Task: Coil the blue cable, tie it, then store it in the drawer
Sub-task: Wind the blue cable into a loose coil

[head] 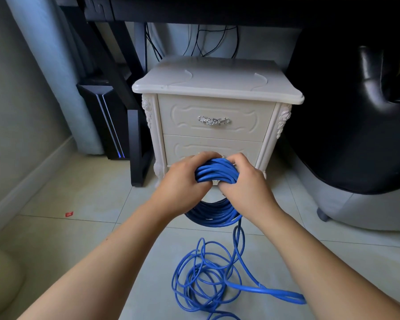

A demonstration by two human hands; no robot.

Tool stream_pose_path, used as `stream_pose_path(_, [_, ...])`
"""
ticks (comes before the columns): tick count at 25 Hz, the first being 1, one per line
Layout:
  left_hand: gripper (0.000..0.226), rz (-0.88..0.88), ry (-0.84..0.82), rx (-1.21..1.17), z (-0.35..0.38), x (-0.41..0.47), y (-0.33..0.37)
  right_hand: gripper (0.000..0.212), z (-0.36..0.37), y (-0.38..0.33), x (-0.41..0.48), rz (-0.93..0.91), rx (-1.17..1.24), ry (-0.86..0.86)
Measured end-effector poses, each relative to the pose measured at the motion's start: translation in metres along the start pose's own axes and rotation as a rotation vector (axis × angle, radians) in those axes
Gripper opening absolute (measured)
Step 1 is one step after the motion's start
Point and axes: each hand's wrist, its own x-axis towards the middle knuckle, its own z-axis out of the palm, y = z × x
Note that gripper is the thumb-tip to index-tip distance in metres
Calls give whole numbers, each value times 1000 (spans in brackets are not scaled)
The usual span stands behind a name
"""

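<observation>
Half-coiled blue cable [216, 173], closed drawer [214, 118]

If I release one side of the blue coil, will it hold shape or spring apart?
It would likely loosen: the left hand and right hand both clamp the cable coil, and no tie shows. The loose cable on the floor holds open, overlapping loops, so it seems springy and may snag when pulled.

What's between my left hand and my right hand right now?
The coiled blue cable, a thick bundle of loops. The left hand and right hand both hold it at its top, as the head view shows.
</observation>
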Motion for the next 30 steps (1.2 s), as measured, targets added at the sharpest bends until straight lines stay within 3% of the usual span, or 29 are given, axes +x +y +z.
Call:
stream_pose_path(4, [49,-154,65,-269,3,1,7,21,-1,-1,6,113,354,1])
stream_pose_path(9, [41,-364,246,-536,2,4,3,26,3,7,0,312,722,-200])
stream_pose_path(13, [33,-506,440,-806,10,5,3,23,24,6,-5,372,957,-86])
stream_pose_path(15, [28,-538,380,-864,15,1,10,19,24,5,-3,386,1040,-25])
stream_pose_path(18, [32,-515,138,-901,10,-1,15,19,17,13,2,393,996,67])
stream_pose_path(21, [73,-478,-56,-746,3,-1,5,23,11,15,6,318,852,114])
stream_pose_path(23, [93,-378,7,-521,0,-7,9,22,4,16,10,301,768,174])
stream_pose_path(25, [66,-116,49,-465,-8,-12,16,26,-4,20,15,335,706,244])
stream_pose_path(26, [50,-29,-35,-510,-11,-14,22,27,-5,23,18,366,674,277])
stream_pose_path(28, [22,-1,-245,-481,-12,-19,31,28,-6,25,20,396,645,317])
stream_pose_path(30, [33,-121,-254,-359,-11,-18,28,27,-6,25,19,426,767,367])
